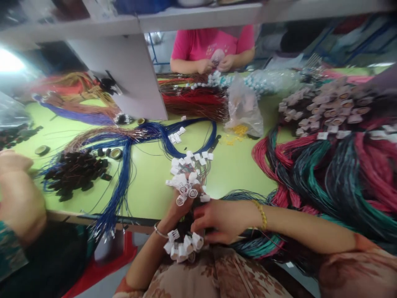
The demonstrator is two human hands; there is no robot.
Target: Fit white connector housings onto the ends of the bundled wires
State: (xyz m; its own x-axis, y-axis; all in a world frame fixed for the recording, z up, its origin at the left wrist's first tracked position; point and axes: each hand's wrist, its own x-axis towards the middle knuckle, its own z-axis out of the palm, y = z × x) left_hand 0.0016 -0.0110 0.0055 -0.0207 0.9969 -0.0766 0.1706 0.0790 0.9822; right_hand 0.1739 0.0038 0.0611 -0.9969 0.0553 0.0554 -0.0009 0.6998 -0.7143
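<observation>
Seen over the near edge of the green table (149,194): wire bundle (187,182) tipped with white connectors (182,244), gripped upright by left hand (176,209), pinched low by right hand (221,219). Markings on connectors too blurred to read.

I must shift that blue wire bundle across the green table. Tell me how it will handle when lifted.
The blue wire bundle is probably floppy: it already curves and drapes over the table edge. Loose strands fan out, so it may snag or shed. It looks light.
</observation>
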